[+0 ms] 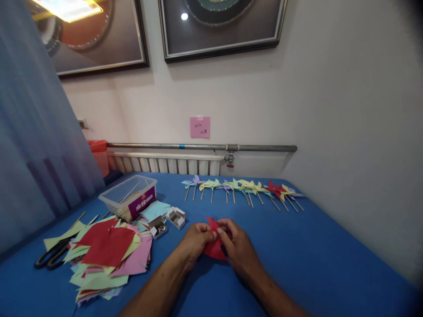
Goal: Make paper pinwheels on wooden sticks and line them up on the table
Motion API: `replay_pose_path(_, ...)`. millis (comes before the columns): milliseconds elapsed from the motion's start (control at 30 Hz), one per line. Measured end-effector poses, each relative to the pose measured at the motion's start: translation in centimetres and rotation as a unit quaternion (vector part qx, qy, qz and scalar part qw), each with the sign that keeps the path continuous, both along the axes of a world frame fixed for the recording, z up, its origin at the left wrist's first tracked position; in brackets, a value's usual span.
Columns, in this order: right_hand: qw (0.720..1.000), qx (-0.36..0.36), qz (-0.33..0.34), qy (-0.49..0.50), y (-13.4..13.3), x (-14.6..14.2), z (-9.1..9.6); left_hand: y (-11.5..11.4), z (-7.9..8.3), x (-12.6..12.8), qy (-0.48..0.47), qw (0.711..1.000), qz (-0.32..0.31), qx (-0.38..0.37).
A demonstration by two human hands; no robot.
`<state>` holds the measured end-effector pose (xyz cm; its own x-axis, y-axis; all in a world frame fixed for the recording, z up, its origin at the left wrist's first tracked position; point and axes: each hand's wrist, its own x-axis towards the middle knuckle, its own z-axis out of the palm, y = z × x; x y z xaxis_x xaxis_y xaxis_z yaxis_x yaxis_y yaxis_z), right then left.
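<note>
A red piece of paper [215,252] is held between my two hands above the blue table. My left hand [198,240] pinches its left side with thumb and fingers. On the other side, my right hand [236,242] grips the paper, thumb close to the left thumb. Part of the paper is folded up between the fingers, and how it is joined there is hidden. Left of my hands lie a small open box with small metal pieces [158,229] and another small white box [176,217].
A pile of cut coloured paper [107,244] lies left, beside black-handled scissors [54,255]. Behind it stands a clear plastic tub [127,191] with wooden sticks. Several paper pinwheels [233,185] line the table's far edge. A radiator pipe [264,148] runs along the wall.
</note>
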<state>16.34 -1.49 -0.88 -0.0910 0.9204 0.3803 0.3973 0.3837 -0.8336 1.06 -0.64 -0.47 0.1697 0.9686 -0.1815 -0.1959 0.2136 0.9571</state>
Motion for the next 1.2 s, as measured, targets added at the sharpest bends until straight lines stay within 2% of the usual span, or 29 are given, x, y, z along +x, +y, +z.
replay_pose_path(133, 1.0, -0.024, 0.012, 0.006, 0.1, 0.1, 0.1, -0.1, 0.3, 0.0, -0.028, 1.0, -0.003, -0.005)
replay_pose_path(367, 0.998, -0.057, 0.018, 0.027, 0.5, 0.0, -0.2, 0.0, -0.2, 0.0, -0.008, 1.0, 0.006, -0.005)
replay_pose_path(533, 0.999, -0.043, -0.008, 0.014, 0.9, 0.1, -0.8, 0.0, -0.3, 0.0, -0.018, 1.0, 0.004, 0.02)
replay_pose_path(767, 0.999, -0.025, -0.022, -0.01, 0.7, 0.2, -0.7, 0.3, -0.4, 0.0, 0.049, 0.998, 0.033, 0.024)
replay_pose_path(1200, 0.999, -0.004, 0.034, -0.004, 0.2, 0.1, -0.3, -0.1, 0.4, -0.2, -0.06, 0.998, 0.016, -0.017)
